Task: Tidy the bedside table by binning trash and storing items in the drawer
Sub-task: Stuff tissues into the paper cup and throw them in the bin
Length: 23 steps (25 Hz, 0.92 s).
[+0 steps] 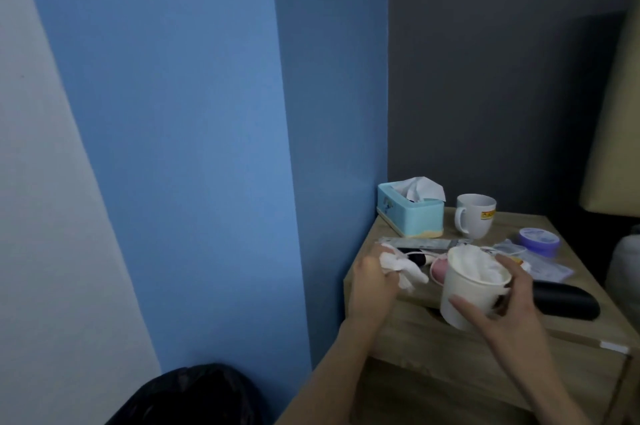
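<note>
My right hand (505, 310) grips a white paper cup (465, 296) stuffed with white tissue, held above the front of the wooden bedside table (408, 331). My left hand (372, 282) holds a crumpled white tissue (504, 268) at the table's left edge. On the table lie a black case (568, 300), a purple round tub (539, 240), clear plastic wrappers (547, 267), a flat grey packet (426, 243) and a pink item (439, 270) partly hidden behind the cup. A black bin bag (194, 397) sits on the floor at lower left.
A light-blue tissue box (410, 215) and a white mug (474, 215) stand at the table's back. A blue wall runs along the left of the table, a grey wall behind it. A yellowish lampshade (613, 147) hangs at the right edge.
</note>
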Motion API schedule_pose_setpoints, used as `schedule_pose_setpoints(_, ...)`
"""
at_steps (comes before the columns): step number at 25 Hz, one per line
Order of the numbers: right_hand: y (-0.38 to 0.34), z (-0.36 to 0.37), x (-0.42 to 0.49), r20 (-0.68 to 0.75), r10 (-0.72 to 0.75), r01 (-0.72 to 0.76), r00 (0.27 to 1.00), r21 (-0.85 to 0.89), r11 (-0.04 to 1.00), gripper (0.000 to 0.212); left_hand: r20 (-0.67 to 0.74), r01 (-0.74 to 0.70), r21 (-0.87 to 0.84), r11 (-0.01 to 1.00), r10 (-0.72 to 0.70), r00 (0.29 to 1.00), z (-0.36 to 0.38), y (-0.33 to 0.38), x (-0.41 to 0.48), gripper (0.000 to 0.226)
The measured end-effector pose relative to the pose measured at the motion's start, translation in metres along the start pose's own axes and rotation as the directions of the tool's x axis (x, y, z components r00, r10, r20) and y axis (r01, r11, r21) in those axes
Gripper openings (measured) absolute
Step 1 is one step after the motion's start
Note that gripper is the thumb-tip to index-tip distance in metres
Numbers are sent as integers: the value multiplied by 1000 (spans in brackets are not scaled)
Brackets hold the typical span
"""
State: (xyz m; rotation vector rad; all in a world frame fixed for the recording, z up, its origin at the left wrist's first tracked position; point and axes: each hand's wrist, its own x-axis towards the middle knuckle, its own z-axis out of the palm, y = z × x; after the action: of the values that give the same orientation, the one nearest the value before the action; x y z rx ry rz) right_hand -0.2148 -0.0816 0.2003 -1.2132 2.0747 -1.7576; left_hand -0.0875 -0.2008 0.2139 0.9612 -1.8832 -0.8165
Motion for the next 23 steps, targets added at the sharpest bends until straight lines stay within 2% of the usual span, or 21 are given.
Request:
schedule_pose_setpoints(2,4,8,13,8,20,-20,1000,-30,999,95,-32,-8,140,990,13,999,8,-18,8,20)
schedule_pose_setpoints(4,6,19,25,22,48,-46,999,-57,997,98,-8,11,176,984,-10,1000,11,-29,16,22)
schedule_pose_setpoints(8,12,42,46,42,39,-37,998,-59,998,96,156,61,166,984,-87,984,27,-43,32,21)
schedule_pose_setpoints(10,19,52,57,40,43,-40,998,-64,997,95,256,109,292,950,-188,948,33,-45,41,34)
schedule_pose_setpoints(12,27,62,67,58,56,-51,997,-78,996,94,332,52,427,903,-210,920,35,-53,50,43)
schedule_pose_setpoints(15,35,72,76,64,72,-64,995,-117,991,94,258,9,393,920,-120,959,37,-64,54,34)
schedule_pose_setpoints(18,42,81,82,53,59,-49,997,-164,985,94,92,120,312,942,-156,983,40,-79,61,24)
schedule_pose_setpoints(23,51,88,93,19,44,-39,999,-191,981,94,66,90,400,912,-126,990,50,-96,75,24)
